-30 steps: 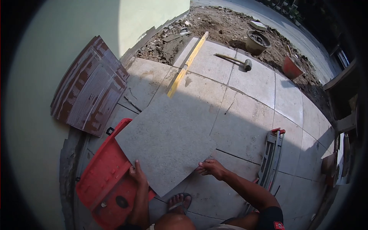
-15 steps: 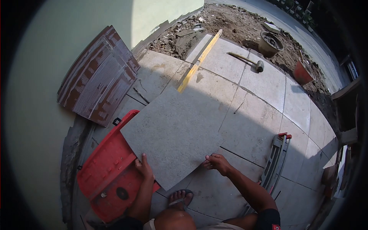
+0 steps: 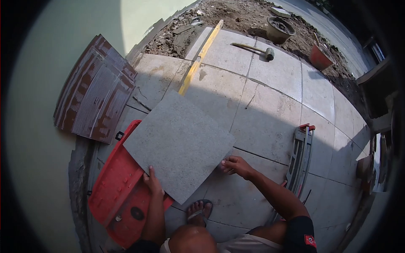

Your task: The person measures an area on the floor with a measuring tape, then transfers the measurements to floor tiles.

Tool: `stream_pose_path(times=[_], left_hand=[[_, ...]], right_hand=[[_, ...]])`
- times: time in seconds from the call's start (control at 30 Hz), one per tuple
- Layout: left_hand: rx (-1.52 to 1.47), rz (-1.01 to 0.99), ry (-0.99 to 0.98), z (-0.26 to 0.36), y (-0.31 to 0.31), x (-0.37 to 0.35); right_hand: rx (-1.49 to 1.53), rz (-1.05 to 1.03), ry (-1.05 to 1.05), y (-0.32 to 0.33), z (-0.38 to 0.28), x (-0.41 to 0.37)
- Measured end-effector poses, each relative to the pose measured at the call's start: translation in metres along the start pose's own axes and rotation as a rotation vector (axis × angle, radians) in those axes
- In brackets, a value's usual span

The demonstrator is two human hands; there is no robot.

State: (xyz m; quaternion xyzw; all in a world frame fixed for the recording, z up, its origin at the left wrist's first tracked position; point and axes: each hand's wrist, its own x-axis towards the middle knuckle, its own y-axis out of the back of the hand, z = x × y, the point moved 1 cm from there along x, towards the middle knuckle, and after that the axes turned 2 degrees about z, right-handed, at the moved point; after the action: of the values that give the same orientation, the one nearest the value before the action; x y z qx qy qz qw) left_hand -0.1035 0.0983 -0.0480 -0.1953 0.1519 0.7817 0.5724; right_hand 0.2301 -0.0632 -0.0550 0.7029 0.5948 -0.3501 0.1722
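Observation:
A square grey tile [image 3: 179,145] is held at a slant in front of me, above the floor and partly over an open red plastic case [image 3: 114,185]. My left hand [image 3: 152,181] grips its lower left edge, thumb on the upper face and the other fingers hidden beneath. At the right edge, the bent fingers of my right hand [image 3: 234,165] hold the tile near its right corner. Beyond its far corner, a yellow spirit level [image 3: 201,57] lies on the paving.
A manual tile cutter [image 3: 300,156] lies to the right. A mallet [image 3: 268,53] rests on the far tiles. Two buckets, one grey [image 3: 279,31] and one red [image 3: 320,57], stand by the soil. Brown-backed tiles [image 3: 95,90] lean against the wall [image 3: 38,92].
The view has shifted, so the floor items appear further left and higher. The tile's right corner and my right hand have risen slightly in the picture; both hands stay at its edges.

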Motion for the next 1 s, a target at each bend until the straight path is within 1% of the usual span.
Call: stream_pose_path(times=[0.03,0.07,0.13,0.2,0.27,0.33,0.37,0.4,0.47,0.53,0.6,0.63,0.67,0.7,0.73,0.77,0.8,0.83,0.87,0.93,1.0], left_hand=[[0.015,-0.016,-0.001,-0.001,0.004,0.001],[0.025,0.02,0.005,-0.006,0.015,0.001],[0.178,-0.058,-0.196,-0.015,0.038,0.013],[0.217,-0.044,-0.101,-0.012,0.05,0.008],[0.171,-0.091,-0.025,-0.014,0.053,0.003],[0.081,-0.161,-0.007,-0.018,0.039,-0.006],[0.002,-0.089,0.015,-0.034,0.028,0.001],[-0.012,-0.092,0.009,-0.037,0.02,-0.001],[-0.051,0.066,0.081,-0.037,0.01,-0.004],[-0.073,0.047,0.051,-0.03,0.004,-0.008],[-0.077,0.031,0.034,-0.033,0.006,-0.014],[-0.037,0.04,-0.032,-0.036,0.007,-0.012],[0.004,0.054,-0.099,-0.037,0.009,-0.007],[0.005,0.058,-0.104,-0.03,0.012,-0.007],[0.028,0.079,-0.13,-0.021,0.017,-0.013],[0.05,0.095,-0.158,-0.014,0.019,-0.014],[0.099,0.095,-0.11,-0.014,0.036,-0.01],[0.074,0.122,-0.112,-0.015,0.052,-0.012],[0.049,0.136,-0.116,-0.014,0.065,-0.014],[0.11,0.164,-0.101,-0.007,0.097,-0.019],[0.069,0.174,-0.018,-0.005,0.127,-0.019]], right_hand=[[-0.03,0.055,0.041,0.008,-0.002,-0.008],[-0.068,0.083,0.076,0.015,0.0,-0.019],[-0.105,0.169,0.055,0.035,0.003,-0.038],[-0.03,0.268,0.039,0.055,0.018,-0.052],[0.134,0.288,-0.067,0.066,0.034,-0.061],[0.098,0.244,-0.094,0.063,0.036,-0.06],[0.082,0.232,-0.122,0.063,0.033,-0.06],[0.074,0.234,-0.11,0.059,0.024,-0.056],[0.045,0.211,-0.125,0.042,0.0,-0.041],[0.071,0.184,-0.094,0.036,-0.014,-0.013],[0.245,0.269,-0.041,0.013,-0.025,0.011],[0.24,0.268,-0.034,0.003,-0.028,0.022],[0.417,0.325,0.0,-0.007,-0.031,0.034],[0.599,0.381,0.028,-0.018,-0.032,0.041],[0.6,0.38,0.021,-0.026,-0.027,0.038],[0.65,0.329,0.063,-0.031,-0.022,0.034],[0.706,0.283,0.102,-0.038,-0.018,0.028],[0.727,0.277,0.132,-0.048,-0.014,0.02],[0.751,0.304,0.133,-0.058,-0.007,0.014],[0.676,0.246,0.118,-0.079,0.007,0.003],[0.699,0.226,0.079,-0.098,0.026,-0.001]])
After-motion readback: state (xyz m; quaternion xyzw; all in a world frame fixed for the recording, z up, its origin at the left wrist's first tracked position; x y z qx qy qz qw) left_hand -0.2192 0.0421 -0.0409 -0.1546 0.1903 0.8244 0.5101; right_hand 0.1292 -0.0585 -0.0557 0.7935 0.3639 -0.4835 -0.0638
